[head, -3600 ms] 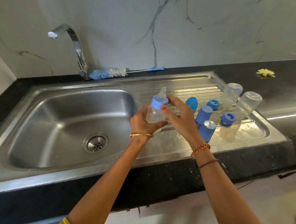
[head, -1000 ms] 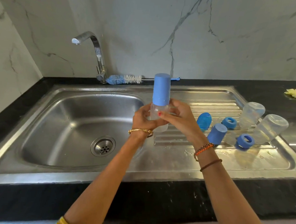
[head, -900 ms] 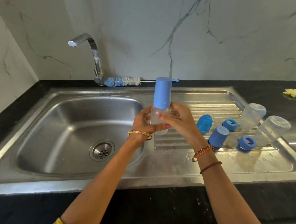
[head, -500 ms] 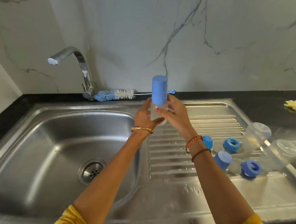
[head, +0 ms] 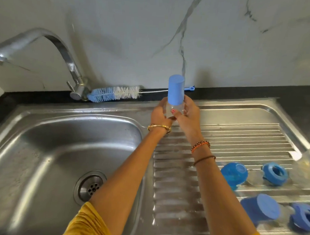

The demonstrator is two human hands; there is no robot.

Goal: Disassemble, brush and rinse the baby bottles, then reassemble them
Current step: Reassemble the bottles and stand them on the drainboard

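Note:
An upright baby bottle with a tall blue cap [head: 175,90] is at the back of the draining board, near the wall. Both hands wrap its clear body: my left hand [head: 160,113] from the left, my right hand [head: 188,112] from the right. Whether its base touches the board is hidden by my fingers. Loose parts lie on the board at the right: a blue domed cap [head: 234,173], two blue screw rings [head: 275,175] [head: 303,219] and another blue cap [head: 260,209]. A clear bottle body [head: 309,160] is cut off at the right edge.
A steel sink basin [head: 44,148] with a drain [head: 90,186] lies to the left. The tap [head: 48,41] arches over it with no water running. A blue and white bottle brush [head: 114,94] lies on the black counter along the marble wall.
A blue cap now covers the bottle's teat. Both hands have carried the capped bottle away from me toward the back of the draining board, and my view has leaned in over the sink.

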